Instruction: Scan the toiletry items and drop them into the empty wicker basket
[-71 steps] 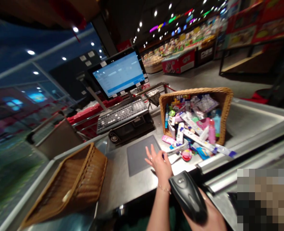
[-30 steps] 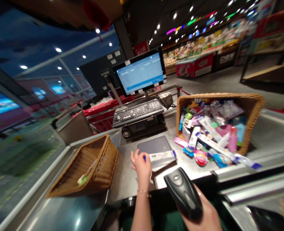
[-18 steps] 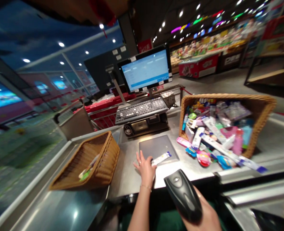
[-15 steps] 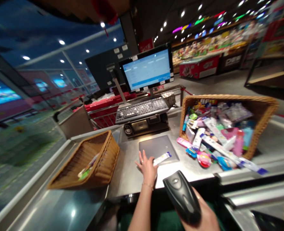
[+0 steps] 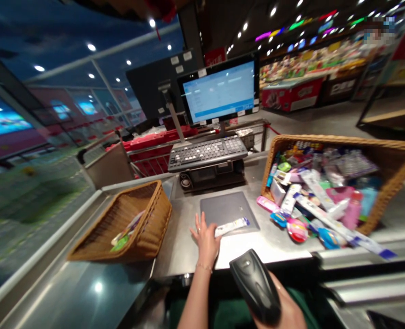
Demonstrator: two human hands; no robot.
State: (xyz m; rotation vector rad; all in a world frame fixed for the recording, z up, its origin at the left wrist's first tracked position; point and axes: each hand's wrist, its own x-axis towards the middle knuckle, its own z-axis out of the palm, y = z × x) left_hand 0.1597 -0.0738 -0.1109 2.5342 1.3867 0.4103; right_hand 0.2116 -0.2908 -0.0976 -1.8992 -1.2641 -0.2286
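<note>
Left grip [image 5: 205, 242] spread wide, palm down, fingers fanned just above or on the steel; cannot tell which. Right grip [image 5: 286, 315] closed around a black handheld barcode scanner [image 5: 255, 288], nose toward 11 o'clock.

Setting: steel checkout table [image 5: 189, 249] across my front. Till monitor [image 5: 219, 89] at 12 o'clock, keyboard [image 5: 207, 153] below it, red shopping trolley [image 5: 157, 141] beyond at 11 o'clock. Large wicker basket [image 5: 326, 144] at 2 o'clock, tilted with its mouth toward me, packed with packaged toiletries, some spilled onto the table. Smaller wicker basket [image 5: 120, 228] at 10 o'clock, tilted, a few packets [image 5: 123, 237] lying low inside.

Closer in: grey pad [image 5: 225, 210] set into the table at 12 o'clock. Slim white packet [image 5: 231, 227] with a blue end lies across the pad's lower edge, at 2 o'clock from my left grip, just beside the thumb; contact unclear.

Handling: a packet this thin and flat looks best pinched at mid-length, fingertips coming in low from the side, since it offers little to catch.

Obstructions: spilled pink packet [image 5: 266, 204] near the pad's right edge, round pink-and-red item [image 5: 296, 230] further right. Scanner nose sits close at 4 o'clock from the packet, so it needs watching.
</note>
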